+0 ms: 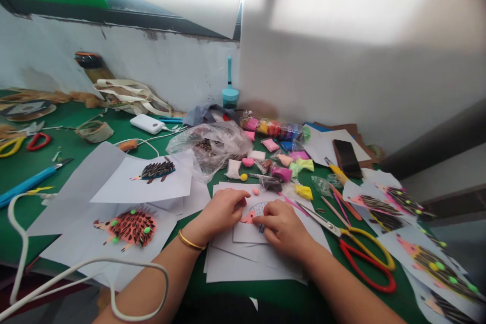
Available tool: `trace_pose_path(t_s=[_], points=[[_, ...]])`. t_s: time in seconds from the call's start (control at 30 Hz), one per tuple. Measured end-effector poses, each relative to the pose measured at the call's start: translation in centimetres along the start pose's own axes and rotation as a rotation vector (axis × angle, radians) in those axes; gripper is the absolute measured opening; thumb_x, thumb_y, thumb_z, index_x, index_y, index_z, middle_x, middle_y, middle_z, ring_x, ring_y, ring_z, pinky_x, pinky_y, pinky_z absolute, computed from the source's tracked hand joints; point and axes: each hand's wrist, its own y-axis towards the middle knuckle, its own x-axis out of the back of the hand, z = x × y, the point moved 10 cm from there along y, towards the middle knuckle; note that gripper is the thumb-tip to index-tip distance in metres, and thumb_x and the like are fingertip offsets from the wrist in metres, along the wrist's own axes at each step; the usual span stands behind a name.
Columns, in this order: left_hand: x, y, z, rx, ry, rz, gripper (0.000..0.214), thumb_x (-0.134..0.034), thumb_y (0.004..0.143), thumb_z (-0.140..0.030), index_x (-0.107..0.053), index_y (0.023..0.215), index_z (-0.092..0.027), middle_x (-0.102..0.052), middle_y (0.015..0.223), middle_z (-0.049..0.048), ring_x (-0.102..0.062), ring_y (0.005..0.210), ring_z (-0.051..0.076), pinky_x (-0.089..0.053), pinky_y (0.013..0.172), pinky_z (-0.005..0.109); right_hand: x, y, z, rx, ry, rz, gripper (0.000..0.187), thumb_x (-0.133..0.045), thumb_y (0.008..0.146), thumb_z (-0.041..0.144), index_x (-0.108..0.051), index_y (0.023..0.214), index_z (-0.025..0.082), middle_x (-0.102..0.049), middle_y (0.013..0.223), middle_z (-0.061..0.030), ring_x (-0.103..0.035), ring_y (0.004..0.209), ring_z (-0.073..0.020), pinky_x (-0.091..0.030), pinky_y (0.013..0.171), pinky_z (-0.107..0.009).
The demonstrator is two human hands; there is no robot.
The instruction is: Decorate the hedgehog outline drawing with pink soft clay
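A small sheet of white paper (243, 235) with an outlined hedgehog drawing (260, 208) lies between my hands on a stack of larger sheets. Flattened pink clay (247, 217) with a small dark eye covers the drawing's face. My right hand (284, 227) presses an extended index finger at the clay's right edge, its other fingers bent. To the left, my left hand (226, 211) rests on the paper with bent, separated fingers close to the clay; its thumb is partly hidden. Just above sits a small pink clay ball (255, 192).
Scissors (341, 233) with red and yellow handles lie on the right, near finished hedgehog pictures (436, 263). Behind are clay packets (270, 145) and a plastic bag of seeds (212, 149). A white cable (91, 263) loops at the left front.
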Motion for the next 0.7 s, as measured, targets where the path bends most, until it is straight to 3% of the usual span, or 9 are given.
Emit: trace_pose_path(t_s=[0.33,0.7], points=[[0.1,0.0,0.0,0.004,-0.005,-0.007,0.044,-0.052,0.075,-0.005,-0.066,0.112,-0.023,-0.072,0.097,0.0015,-0.064,0.092,0.019,-0.047,0.088,0.033,-0.2,0.0,1.1,0.03,-0.017,0.064,0.049,-0.058,0.071,0.003,-0.073,0.107,0.032,-0.057,0.088,-0.0029,-0.049,0.086,-0.0191,-0.033,0.079,-0.035],[-0.1,0.0,0.5,0.002,0.001,-0.01,0.031,-0.052,0.089,-0.016,-0.065,0.116,-0.023,-0.072,0.109,0.0036,-0.064,0.101,0.021,-0.047,0.091,0.034,0.0,-0.1,0.4,0.029,0.016,0.024,0.047,-0.057,0.074,0.004,-0.072,0.111,0.03,-0.058,0.088,-0.0034,-0.05,0.084,-0.0189,-0.034,0.077,-0.034]])
